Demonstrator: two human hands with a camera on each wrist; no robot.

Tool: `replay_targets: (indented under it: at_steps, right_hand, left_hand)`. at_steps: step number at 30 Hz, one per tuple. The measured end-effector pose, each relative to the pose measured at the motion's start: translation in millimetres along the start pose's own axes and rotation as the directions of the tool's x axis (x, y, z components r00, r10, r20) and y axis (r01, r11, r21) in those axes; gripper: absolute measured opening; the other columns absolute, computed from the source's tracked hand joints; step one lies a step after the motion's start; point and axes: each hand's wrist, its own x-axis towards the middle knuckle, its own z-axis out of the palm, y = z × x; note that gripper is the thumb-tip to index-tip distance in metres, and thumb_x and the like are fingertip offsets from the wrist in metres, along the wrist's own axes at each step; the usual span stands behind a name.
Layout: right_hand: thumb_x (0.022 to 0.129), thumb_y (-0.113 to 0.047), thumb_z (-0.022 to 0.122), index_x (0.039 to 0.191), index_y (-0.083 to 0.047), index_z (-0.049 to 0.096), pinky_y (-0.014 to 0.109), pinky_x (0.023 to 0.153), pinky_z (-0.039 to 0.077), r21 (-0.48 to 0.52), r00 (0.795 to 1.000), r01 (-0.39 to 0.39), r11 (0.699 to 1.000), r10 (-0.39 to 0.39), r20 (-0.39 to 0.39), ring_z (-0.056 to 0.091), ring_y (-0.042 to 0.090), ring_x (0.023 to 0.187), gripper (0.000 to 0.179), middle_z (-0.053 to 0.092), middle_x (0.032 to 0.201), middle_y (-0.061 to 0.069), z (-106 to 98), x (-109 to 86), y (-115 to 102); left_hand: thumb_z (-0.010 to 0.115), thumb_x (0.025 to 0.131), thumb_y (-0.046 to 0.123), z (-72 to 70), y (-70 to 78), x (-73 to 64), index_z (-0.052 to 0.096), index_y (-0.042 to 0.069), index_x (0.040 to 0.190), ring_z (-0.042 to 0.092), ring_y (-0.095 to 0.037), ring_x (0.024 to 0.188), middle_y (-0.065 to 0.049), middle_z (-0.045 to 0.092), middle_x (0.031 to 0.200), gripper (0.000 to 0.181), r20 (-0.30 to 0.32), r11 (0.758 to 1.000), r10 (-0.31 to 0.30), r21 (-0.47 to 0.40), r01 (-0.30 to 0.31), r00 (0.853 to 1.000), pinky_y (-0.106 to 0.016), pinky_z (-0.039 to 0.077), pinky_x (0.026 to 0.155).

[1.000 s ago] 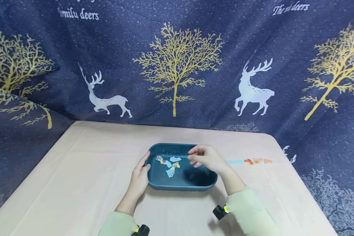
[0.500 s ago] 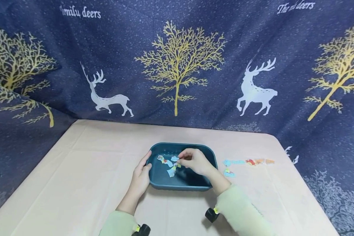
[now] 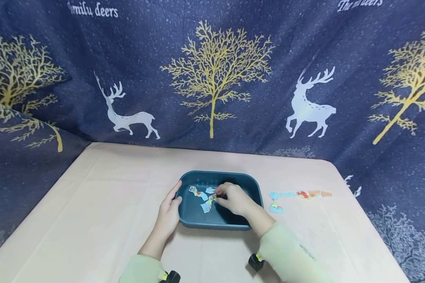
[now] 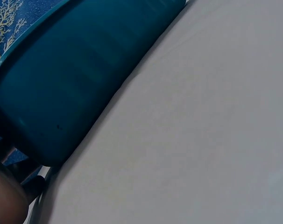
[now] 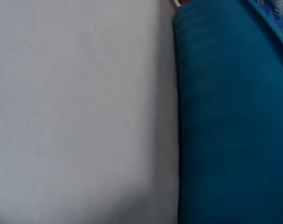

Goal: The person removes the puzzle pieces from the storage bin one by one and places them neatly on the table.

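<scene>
The left hand (image 3: 169, 212) grips the tray (image 3: 216, 226). Inside, the right hand (image 3: 235, 199) is beside colourful pieces (image 3: 200, 194); whether its fingers pinch one, I can't tell from here.

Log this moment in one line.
left hand: holds tray | right hand: inside tray by pieces, grip unclear | other pieces: on table, right of tray

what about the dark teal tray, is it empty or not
Not empty: the head view shows several small printed pieces lying inside the tray.
</scene>
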Motion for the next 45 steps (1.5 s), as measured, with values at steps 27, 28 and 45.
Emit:
replay_targets:
  at_steps: [27,28,45]
  right_hand:
    - [0.087,-0.022,0.068,0.106,-0.017,0.067,0.036,0.086,0.052,-0.167,0.99,-0.04,0.985,0.062,0.124,0.056,0.018,0.101,0.019,0.055,0.111,0.0,6,3.0,-1]
    - [0.087,-0.021,0.068,0.105,-0.017,0.067,0.036,0.085,0.052,-0.16,0.99,-0.041,0.986,0.062,0.13,0.055,0.018,0.1,0.019,0.054,0.11,0.0,6,2.7,-1]
    - [0.088,-0.015,0.067,0.084,-0.012,0.057,0.024,0.069,0.046,0.074,0.984,-0.001,0.997,-0.012,0.179,0.053,0.009,0.076,0.011,0.062,0.083,-0.002,-3,-6.6,-3]
  left_hand:
    - [0.031,0.101,0.014,0.5,-2.2,3.0,0.032,0.025,0.148,0.017,-0.022,0.146,0.0,0.026,0.157,0.048,-0.004,1.0,0.0,-0.001,0.0,1.0,-0.046,0.016,0.12]
    - [0.031,0.101,0.014,0.4,-2.2,2.9,0.032,0.025,0.148,0.017,-0.022,0.146,0.0,0.026,0.157,0.048,-0.003,1.0,0.0,-0.002,0.0,1.0,-0.045,0.016,0.12]
    - [0.032,0.1,0.012,1.3,-3.0,2.6,0.033,0.022,0.148,0.016,-0.024,0.146,-0.003,0.026,0.157,0.048,-0.005,1.0,0.02,-0.01,-0.02,1.0,-0.047,0.016,0.12]
